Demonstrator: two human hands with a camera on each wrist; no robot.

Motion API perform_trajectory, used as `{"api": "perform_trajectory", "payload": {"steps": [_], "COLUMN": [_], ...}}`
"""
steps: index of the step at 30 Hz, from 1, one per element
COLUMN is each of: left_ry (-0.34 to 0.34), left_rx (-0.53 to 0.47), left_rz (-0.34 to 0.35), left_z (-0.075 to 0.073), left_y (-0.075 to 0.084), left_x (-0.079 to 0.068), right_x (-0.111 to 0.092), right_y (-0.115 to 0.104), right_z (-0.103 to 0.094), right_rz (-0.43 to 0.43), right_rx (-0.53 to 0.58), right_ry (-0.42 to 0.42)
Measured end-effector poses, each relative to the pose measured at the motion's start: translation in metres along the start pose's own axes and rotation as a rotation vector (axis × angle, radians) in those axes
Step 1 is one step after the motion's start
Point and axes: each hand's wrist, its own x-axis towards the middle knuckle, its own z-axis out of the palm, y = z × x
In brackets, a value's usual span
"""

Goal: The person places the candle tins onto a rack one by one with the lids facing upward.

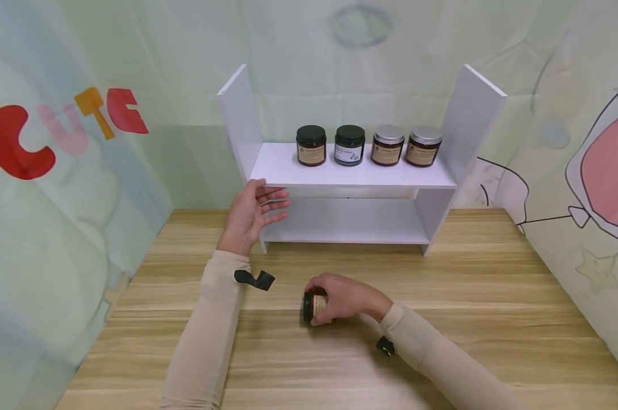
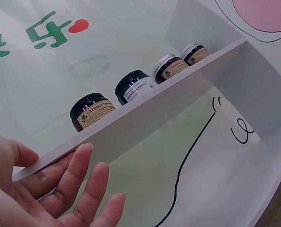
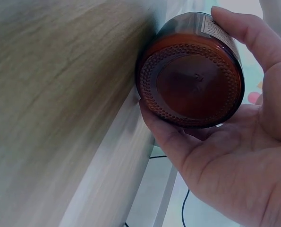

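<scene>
On its side near the wooden tabletop, an amber glass candle jar (image 1: 318, 304) with a dark lid points its lid to the left. My right hand (image 1: 346, 296) grips it between thumb and fingers; its round dimpled base (image 3: 192, 85) faces the right wrist view. At the left end of the white shelf (image 1: 275, 162), my left hand (image 1: 251, 215) pinches the upper board's front edge, thumb on top and index finger underneath. The other fingers extend loosely below the board. Two black-lidded candle jars (image 1: 311, 146) and two silver-lidded candle jars (image 1: 388, 146) stand upright on that board.
Tall side panels (image 1: 475, 122) rise at both ends of the shelf. A lower board (image 1: 347, 219) lies beneath the upper one. Printed fabric (image 1: 185, 102) surrounds the wooden table (image 1: 467, 285) at the back and sides. Black straps (image 1: 254, 279) hang at the wrists.
</scene>
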Motion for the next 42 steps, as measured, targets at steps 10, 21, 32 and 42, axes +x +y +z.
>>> {"api": "perform_trajectory", "payload": {"steps": [10,21,32,42], "left_ry": [-0.008,-0.004,-0.003,-0.004], "left_rx": [-0.002,0.004,0.006,0.006], "left_rz": [-0.002,0.0,0.001,-0.003], "left_z": [-0.002,0.0,-0.001,-0.001], "left_y": [0.0,-0.001,0.0,0.0], "left_x": [0.0,0.0,0.0,0.0], "right_x": [0.002,-0.005,-0.019,-0.034], "right_y": [-0.005,0.0,0.008,0.015], "right_z": [0.0,0.002,-0.002,-0.005], "right_rz": [0.015,-0.005,-0.017,-0.011], "right_rx": [-0.033,0.023,0.1,0.205], "right_ry": [-0.001,0.047,0.122,0.171]}}
